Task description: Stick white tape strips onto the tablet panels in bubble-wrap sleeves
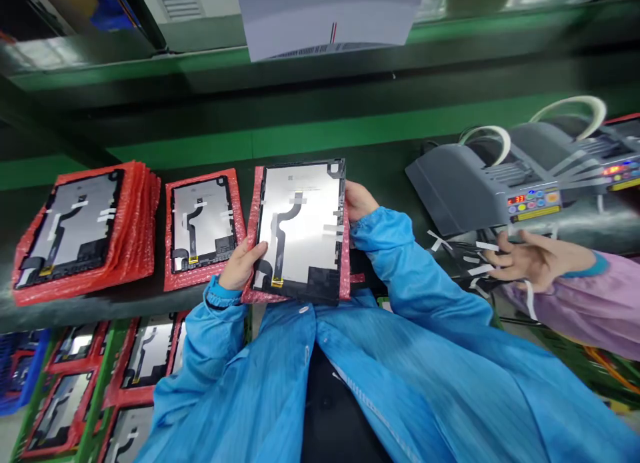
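Observation:
A tablet screen panel (315, 230) with a silver back, black frame and dark ribbon cable lies over a pink bubble-wrap sleeve (346, 250), held up close in front of me. My left hand (241, 264) grips its lower left edge, thumb on top. At the upper right edge my right hand (360, 202) is closed on the panel and sleeve, its fingertips partly hidden behind them. Just left of these, another screen panel (205, 213) rests on its own pink sleeve on the dark bench.
A stack of red bubble-wrap sleeves (135, 230) with a panel on top stands at the left. Grey tape dispensers (465, 183) with lit displays stand right. A co-worker's hand (530, 260) with white tape strips is beside them. Green crates (95, 396) with more panels sit below left.

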`<action>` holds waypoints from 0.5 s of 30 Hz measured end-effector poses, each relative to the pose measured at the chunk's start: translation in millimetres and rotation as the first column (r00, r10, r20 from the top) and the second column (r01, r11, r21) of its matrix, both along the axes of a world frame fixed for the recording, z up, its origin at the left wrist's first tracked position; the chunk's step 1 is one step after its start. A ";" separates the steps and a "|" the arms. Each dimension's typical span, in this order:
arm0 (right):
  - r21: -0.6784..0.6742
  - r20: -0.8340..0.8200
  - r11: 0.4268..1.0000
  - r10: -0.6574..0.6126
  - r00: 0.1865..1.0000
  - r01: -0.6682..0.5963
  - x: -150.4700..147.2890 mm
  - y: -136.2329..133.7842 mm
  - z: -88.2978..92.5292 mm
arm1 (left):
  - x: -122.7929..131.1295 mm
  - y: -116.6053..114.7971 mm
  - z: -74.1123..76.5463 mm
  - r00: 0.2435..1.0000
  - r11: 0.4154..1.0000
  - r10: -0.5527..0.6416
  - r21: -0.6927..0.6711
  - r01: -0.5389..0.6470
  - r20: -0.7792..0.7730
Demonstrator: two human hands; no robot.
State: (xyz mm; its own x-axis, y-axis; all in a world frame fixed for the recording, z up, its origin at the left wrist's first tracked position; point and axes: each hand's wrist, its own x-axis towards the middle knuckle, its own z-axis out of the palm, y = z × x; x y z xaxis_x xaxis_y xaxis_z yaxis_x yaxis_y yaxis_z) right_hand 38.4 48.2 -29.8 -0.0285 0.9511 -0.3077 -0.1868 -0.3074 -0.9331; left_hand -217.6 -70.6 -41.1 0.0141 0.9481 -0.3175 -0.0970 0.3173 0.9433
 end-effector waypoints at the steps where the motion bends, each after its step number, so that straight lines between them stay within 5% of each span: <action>1: 0.039 -0.020 0.997 -0.068 0.998 0.068 -2.1 5.2 -0.2 | -1.7 -1.8 -0.1 1.000 1.000 -0.016 -0.015 0.016 -0.009; 3: 0.150 -0.010 0.966 -0.211 0.977 0.210 -1.1 15.5 0.2 | -3.1 -4.6 -1.5 0.999 0.999 -0.038 -0.032 0.037 -0.030; 8: 0.444 0.103 0.834 -0.411 0.906 0.328 23.5 29.2 15.7 | 2.4 -2.2 -10.9 0.999 0.999 -0.049 0.001 0.049 -0.015; 11: 0.290 0.097 0.839 -0.505 0.858 0.461 42.5 13.7 25.3 | 8.2 4.9 -19.9 0.999 0.999 -0.051 0.015 0.051 0.002; 13: 0.073 0.158 0.934 -0.356 0.921 0.349 49.9 -11.5 25.6 | 12.8 10.1 -25.9 1.000 0.999 -0.029 0.036 0.029 0.011; 15: -0.114 0.146 0.988 -0.087 0.985 0.104 49.1 -45.9 22.7 | 18.2 15.2 -30.4 0.999 0.999 0.012 0.052 -0.013 0.032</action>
